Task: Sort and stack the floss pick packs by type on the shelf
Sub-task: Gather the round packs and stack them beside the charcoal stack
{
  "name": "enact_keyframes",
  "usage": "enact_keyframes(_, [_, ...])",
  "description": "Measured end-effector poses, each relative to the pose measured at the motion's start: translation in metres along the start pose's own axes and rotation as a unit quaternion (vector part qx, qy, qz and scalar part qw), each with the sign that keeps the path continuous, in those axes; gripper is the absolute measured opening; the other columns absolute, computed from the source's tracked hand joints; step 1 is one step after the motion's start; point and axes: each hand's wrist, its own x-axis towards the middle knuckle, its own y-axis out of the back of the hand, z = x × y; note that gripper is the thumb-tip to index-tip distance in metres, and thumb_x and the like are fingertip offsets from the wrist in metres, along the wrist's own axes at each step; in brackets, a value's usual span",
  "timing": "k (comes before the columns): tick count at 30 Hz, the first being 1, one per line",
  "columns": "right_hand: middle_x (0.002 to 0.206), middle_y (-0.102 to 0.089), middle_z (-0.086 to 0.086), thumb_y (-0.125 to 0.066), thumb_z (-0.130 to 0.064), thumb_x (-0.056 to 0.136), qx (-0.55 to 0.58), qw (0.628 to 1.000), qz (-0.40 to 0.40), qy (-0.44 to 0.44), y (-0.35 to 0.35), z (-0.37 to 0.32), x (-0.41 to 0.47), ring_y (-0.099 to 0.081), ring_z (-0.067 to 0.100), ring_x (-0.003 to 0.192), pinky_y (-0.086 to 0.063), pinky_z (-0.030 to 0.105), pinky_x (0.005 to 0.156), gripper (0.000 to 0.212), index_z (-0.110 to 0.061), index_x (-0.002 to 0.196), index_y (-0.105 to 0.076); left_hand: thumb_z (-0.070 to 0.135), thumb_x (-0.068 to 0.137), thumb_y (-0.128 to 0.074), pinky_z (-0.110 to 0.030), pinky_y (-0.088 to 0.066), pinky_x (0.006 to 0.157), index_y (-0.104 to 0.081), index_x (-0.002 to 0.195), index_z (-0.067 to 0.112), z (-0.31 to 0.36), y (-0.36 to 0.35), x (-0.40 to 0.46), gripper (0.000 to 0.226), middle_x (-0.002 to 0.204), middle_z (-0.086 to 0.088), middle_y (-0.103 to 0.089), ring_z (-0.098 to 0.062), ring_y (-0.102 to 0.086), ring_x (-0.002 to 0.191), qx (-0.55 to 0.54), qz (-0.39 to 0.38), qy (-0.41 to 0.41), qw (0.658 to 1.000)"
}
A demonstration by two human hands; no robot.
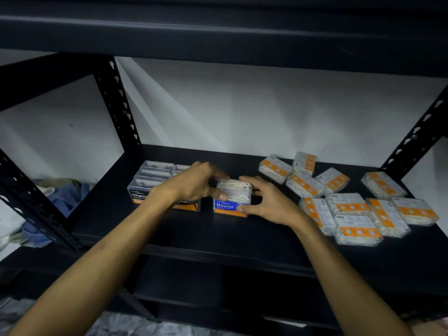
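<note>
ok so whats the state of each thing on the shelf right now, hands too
Round pack: upright, blue label forward, held from both sides.
Charcoal packs: stacked upright in rows at the left, partly hidden by the left arm.
Loose packs: unsorted, lying flat at mixed angles on the right.
Left hand: grips the Round pack's left side.
Right hand: fingers curled on the Round pack's right side.
Shelf: holds all packs.

A black metal shelf unit point(169, 234) stands against a plain white wall point(242, 105). Its upright posts point(121, 105) have rows of keyhole slots. The light is dim. At the left, behind the frame, lies a heap of blue and pale cloth point(60, 192).
</note>
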Motion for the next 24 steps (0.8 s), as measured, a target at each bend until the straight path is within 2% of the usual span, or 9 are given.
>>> enact_keyframes(12, [0.135, -0.054, -0.009, -0.086, -0.022, 0.075, 0.036, 0.999, -0.012, 0.0, 0.006, -0.003, -0.001, -0.056, 0.002, 0.12, -0.049, 0.022, 0.099, 0.079, -0.022, 0.143, -0.047, 0.038, 0.081, -0.079, -0.021, -0.046, 0.092, -0.06, 0.135, 0.021, -0.001, -0.002, -0.002, 0.059, 0.137, 0.004, -0.061, -0.01, -0.059, 0.116, -0.007, 0.011, 0.0, 1.0])
enact_keyframes(15, [0.135, -0.055, -0.01, -0.086, -0.022, 0.074, 0.039, 0.999, -0.011, -0.001, 0.006, -0.004, -0.001, -0.056, 0.001, 0.119, -0.049, 0.024, 0.099, 0.078, -0.023, 0.142, -0.048, 0.039, 0.082, -0.078, -0.01, -0.04, 0.08, -0.061, 0.134, 0.022, -0.001, -0.002, -0.002, 0.058, 0.135, 0.007, -0.062, 0.001, -0.055, 0.101, -0.006, 0.006, -0.004, 1.0])
enact_keyframes(17, [0.135, -0.054, -0.011, -0.086, -0.024, 0.074, 0.034, 0.999, -0.014, 0.0, 0.006, -0.004, -0.002, -0.056, 0.001, 0.12, -0.049, 0.027, 0.101, 0.079, -0.025, 0.143, -0.047, 0.04, 0.082, -0.077, -0.008, -0.038, 0.077, -0.061, 0.134, 0.022, -0.002, -0.001, -0.002, 0.057, 0.135, 0.007, -0.062, 0.003, -0.052, 0.099, -0.006, -0.001, -0.007, 1.0])
enact_keyframes(19, [0.138, -0.052, -0.012, -0.087, -0.033, 0.072, 0.015, 1.0, -0.016, 0.0, 0.007, -0.004, -0.002, -0.052, 0.002, 0.123, -0.047, 0.029, 0.104, 0.085, -0.029, 0.145, -0.043, 0.044, 0.084, -0.075, -0.007, -0.037, 0.08, -0.061, 0.135, 0.023, -0.001, 0.002, -0.002, 0.057, 0.136, 0.007, -0.062, 0.001, -0.054, 0.102, -0.005, 0.001, -0.005, 1.0])
enact_keyframes(21, [0.138, -0.051, -0.013, -0.086, -0.046, 0.069, 0.002, 1.0, -0.014, -0.01, 0.011, -0.004, -0.005, -0.049, 0.002, 0.126, -0.042, 0.026, 0.105, 0.093, -0.035, 0.148, -0.037, 0.049, 0.083, -0.073, -0.013, -0.038, 0.091, -0.059, 0.137, 0.023, 0.002, 0.007, 0.0, 0.061, 0.139, 0.006, -0.059, -0.006, -0.057, 0.116, -0.009, 0.014, 0.0, 1.0])
enact_keyframes(24, [0.133, -0.054, -0.012, -0.079, -0.057, 0.071, 0.003, 1.0, 0.025, -0.019, 0.023, -0.003, -0.012, -0.05, 0.0, 0.125, -0.041, 0.024, 0.103, 0.088, -0.034, 0.146, -0.039, 0.055, 0.083, -0.07, -0.024, -0.042, 0.102, -0.058, 0.138, 0.024, 0.015, 0.011, 0.009, 0.064, 0.141, 0.005, -0.058, -0.012, -0.054, 0.129, -0.019, 0.026, -0.006, 0.999])
